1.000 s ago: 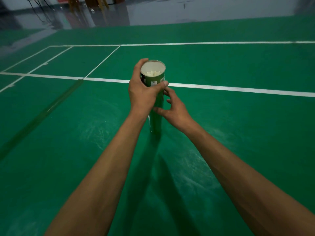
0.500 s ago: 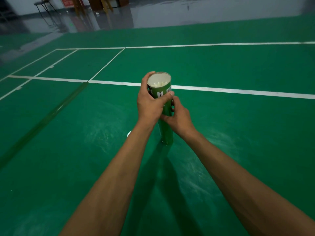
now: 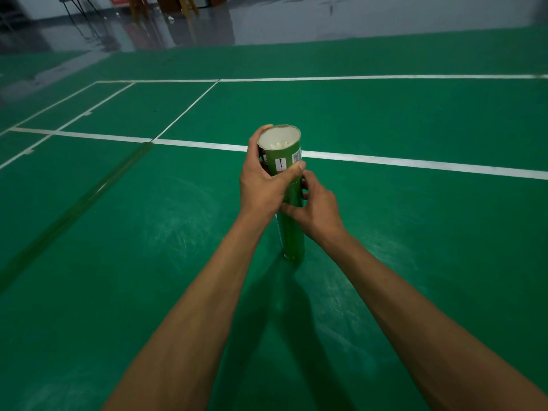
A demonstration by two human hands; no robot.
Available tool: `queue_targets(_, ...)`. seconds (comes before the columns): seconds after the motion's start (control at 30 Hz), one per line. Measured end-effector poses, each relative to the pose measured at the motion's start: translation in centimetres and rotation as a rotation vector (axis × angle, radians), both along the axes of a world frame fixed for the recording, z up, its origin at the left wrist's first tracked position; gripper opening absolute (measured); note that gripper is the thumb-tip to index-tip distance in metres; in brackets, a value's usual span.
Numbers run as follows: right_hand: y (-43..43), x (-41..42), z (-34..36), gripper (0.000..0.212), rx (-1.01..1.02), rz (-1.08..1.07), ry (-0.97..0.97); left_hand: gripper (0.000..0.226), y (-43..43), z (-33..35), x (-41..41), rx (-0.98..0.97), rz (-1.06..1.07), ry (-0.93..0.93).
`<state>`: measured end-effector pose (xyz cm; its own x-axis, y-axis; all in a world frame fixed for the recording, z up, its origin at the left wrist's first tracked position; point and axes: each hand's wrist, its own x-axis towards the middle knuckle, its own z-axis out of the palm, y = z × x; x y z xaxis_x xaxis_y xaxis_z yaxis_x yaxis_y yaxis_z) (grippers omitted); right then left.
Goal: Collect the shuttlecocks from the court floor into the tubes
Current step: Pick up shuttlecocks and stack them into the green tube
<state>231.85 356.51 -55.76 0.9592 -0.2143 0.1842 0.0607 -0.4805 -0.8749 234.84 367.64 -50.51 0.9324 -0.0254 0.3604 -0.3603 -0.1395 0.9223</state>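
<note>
Only one tube (image 3: 292, 229) shows, upright on the green court floor (image 3: 118, 232), its open top showing white shuttlecocks (image 3: 278, 145) inside, too blurred to count. Left hand (image 3: 264, 185) wraps its upper part; right hand (image 3: 318, 207) curls around the middle, just below.

We stand on a green court floor (image 3: 415, 232) with white lines (image 3: 415, 164) crossing it and pale scuff marks near the middle. Beyond the green mat we see a grey glossy floor (image 3: 326, 22) that reflects light. Far away at the top left are a dark stool (image 3: 72, 1) and some wooden furniture legs (image 3: 189, 4).
</note>
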Motion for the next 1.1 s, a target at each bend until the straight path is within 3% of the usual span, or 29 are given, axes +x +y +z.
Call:
queue_targets(0.27, 0.1, -0.5, 0.4, 0.074, -0.035, 0.012, 0.013, 0.080, -0.2, 0.2, -0.2, 0.000, -0.013, 0.034)
queue_targets(0.47, 1.7, 0.5, 1.4, 0.070, -0.061, 0.021, 0.142, 0.075, 0.6, -0.3, 0.4, -0.042, 0.062, 0.115)
queue_targets(0.67, 3.8, 0.8, 1.9, 0.060, -0.130, -0.004, 0.145, 0.079, 3.3, -2.7, -0.2, -0.028, 0.043, 0.291)
queue_targets(0.83, 5.3, 0.7, 2.0, 0.058, -0.168, 0.006, 0.111, 0.068, 4.6, -3.7, -0.6, -0.150, 0.008, 0.385)
queue_targets(0.97, 5.9, 1.3, 2.4, 0.059, -0.097, -0.030, 0.088, 0.066, 5.1, -4.1, -0.5, -0.314, -0.012, 0.447)
queue_targets(1.03, 6.1, 1.9, 2.5, 0.065, 0.001, -0.051, 0.085, 0.072, 5.7, -4.6, -0.7, -0.286, -0.013, 0.455)
queue_targets(1.1, 6.2, 2.5, 2.4, 0.064, 0.116, -0.061, 0.091, 0.065, 6.5, -5.3, -0.7, -0.253, -0.002, 0.456)
